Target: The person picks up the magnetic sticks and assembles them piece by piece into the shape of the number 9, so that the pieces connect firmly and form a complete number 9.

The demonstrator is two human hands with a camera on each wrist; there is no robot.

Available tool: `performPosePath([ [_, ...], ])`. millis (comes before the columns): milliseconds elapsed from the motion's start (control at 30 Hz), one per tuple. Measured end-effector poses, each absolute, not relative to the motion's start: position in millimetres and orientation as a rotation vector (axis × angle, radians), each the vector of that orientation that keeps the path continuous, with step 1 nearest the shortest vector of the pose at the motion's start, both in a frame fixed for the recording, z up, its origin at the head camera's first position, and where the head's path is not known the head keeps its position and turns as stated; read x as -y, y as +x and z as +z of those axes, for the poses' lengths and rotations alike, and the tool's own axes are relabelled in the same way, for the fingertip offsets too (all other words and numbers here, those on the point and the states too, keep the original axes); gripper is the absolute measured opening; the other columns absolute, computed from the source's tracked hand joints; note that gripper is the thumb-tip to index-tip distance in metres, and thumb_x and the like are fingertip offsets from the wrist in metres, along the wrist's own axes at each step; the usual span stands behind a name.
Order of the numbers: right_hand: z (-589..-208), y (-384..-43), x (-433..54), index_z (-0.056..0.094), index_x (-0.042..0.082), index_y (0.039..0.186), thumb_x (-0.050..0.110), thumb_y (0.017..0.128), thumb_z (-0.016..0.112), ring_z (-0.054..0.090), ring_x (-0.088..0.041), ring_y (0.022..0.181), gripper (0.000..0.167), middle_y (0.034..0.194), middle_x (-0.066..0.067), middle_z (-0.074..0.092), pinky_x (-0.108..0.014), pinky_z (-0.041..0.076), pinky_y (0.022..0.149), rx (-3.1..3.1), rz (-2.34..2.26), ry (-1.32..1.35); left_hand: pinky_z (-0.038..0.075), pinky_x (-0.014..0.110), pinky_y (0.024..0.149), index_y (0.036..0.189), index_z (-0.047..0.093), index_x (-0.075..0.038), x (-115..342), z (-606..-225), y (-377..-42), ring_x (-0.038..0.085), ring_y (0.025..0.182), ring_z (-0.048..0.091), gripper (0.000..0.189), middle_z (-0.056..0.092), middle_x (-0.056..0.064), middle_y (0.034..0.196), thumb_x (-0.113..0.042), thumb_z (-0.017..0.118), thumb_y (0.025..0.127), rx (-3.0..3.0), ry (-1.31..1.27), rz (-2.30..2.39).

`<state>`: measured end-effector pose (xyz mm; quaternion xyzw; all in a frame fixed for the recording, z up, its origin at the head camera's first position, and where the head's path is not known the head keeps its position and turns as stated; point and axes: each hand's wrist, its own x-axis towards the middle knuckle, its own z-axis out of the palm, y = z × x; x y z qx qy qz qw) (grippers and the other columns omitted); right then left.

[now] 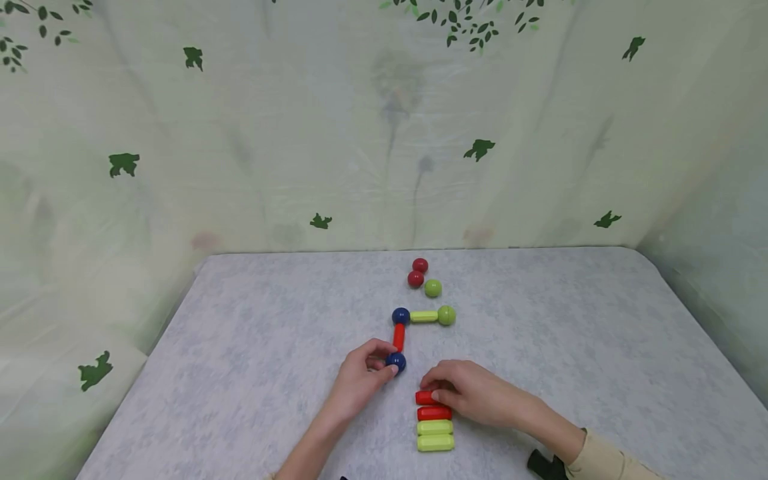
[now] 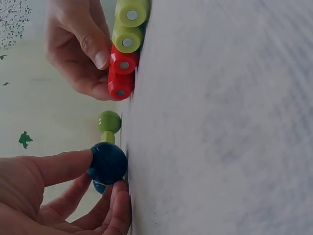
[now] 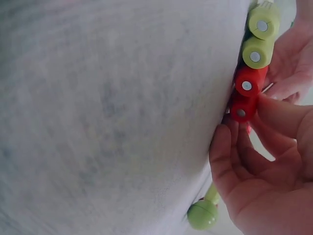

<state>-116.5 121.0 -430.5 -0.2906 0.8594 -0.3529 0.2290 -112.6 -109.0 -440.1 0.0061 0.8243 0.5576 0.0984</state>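
My left hand (image 1: pixel 357 381) holds the nearer blue ball (image 1: pixel 396 362) between thumb and fingers. A red magnetic stick (image 1: pixel 399 337) runs from that ball to a second blue ball (image 1: pixel 401 316). From there a lime stick (image 1: pixel 423 317) extends right to a green ball (image 1: pixel 447 315). With thumb and fingertips, my right hand (image 1: pixel 480 393) pinches the farthest stick of a row, a red stick (image 1: pixel 425 398). Beside it lie another red stick (image 1: pixel 435 413) and two lime sticks (image 1: pixel 435 427), side by side. Round metal ends show on the row's sticks (image 3: pixel 255 57) in the right wrist view.
Two loose red balls (image 1: pixel 416 279) and a loose green ball (image 1: pixel 433 288) sit near the back edge of the pale grey table (image 1: pixel 270 320). Behind the table hangs a leaf-patterned curtain (image 1: pixel 336 133). A black object (image 1: pixel 543 465) shows beside the right sleeve (image 1: pixel 606 460).
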Motion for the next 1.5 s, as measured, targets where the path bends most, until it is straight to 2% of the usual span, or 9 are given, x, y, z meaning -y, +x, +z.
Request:
performPosePath([
  [267, -431, -124, -121, 0.068, 0.017, 0.114, 0.014, 0.099, 0.059, 0.056, -0.011, 0.084, 0.017, 0.098, 0.008, 0.063, -0.029, 0.05, 0.076, -2.482, -1.057, -0.711, 0.049, 0.033, 0.069, 0.113, 0.067, -0.008, 108, -440, -113, 0.021, 0.082, 0.056, 0.025, 0.062, 0.007, 0.103, -0.003, 0.07, 0.088, -2.419, -0.02, 1.658],
  [600, -433, -138, -109, 0.069, 0.014, 0.113, 0.006, 0.1, 0.055, 0.056, -0.013, 0.083, 0.021, 0.1, 0.009, 0.064, -0.029, 0.049, 0.073, -2.495, -1.155, -0.697, 0.049, 0.032, 0.066, 0.113, 0.066, -0.006, 112, -442, -114, 0.02, 0.08, 0.057, 0.026, 0.063, 0.008, 0.102, -0.003, 0.07, 0.087, -2.38, -0.003, 1.694],
  [833, -433, -139, -108, 0.068, 0.012, 0.117, 0.007, 0.099, 0.057, 0.057, -0.013, 0.084, 0.021, 0.102, 0.006, 0.064, -0.03, 0.05, 0.074, -2.501, -1.175, -0.676, 0.048, 0.032, 0.067, 0.112, 0.066, -0.007, 112, -443, -114, 0.02, 0.08, 0.056, 0.026, 0.062, 0.008, 0.102, -0.003, 0.071, 0.087, -2.378, -0.005, 1.696],
  [1000, -430, -132, -115, 0.067, 0.013, 0.118, 0.009, 0.096, 0.062, 0.059, -0.011, 0.09, 0.023, 0.107, 0.006, 0.064, -0.031, 0.051, 0.081, -2.553, -1.17, -0.622, 0.048, 0.033, 0.068, 0.113, 0.067, -0.008, 111, -444, -114, 0.021, 0.082, 0.055, 0.026, 0.062, 0.008, 0.104, -0.004, 0.071, 0.087, -2.358, -0.025, 1.691],
  [1233, -422, -113, -127, 0.068, 0.017, 0.111, 0.008, 0.094, 0.066, 0.057, -0.011, 0.088, 0.02, 0.102, 0.006, 0.063, -0.028, 0.051, 0.077, -2.543, -1.184, -0.609, 0.048, 0.032, 0.067, 0.112, 0.067, -0.007, 109, -443, -114, 0.021, 0.081, 0.055, 0.026, 0.061, 0.008, 0.103, -0.003, 0.071, 0.086, -2.358, -0.023, 1.694],
  [1500, -428, -93, -128, 0.069, 0.023, 0.111, 0.021, 0.092, 0.07, 0.055, -0.005, 0.085, 0.019, 0.098, 0.018, 0.062, -0.026, 0.049, 0.076, -2.396, -1.073, -0.72, 0.048, 0.03, 0.065, 0.111, 0.067, -0.007, 109, -443, -115, 0.021, 0.08, 0.055, 0.026, 0.062, 0.007, 0.102, -0.002, 0.071, 0.086, -2.374, -0.009, 1.693],
])
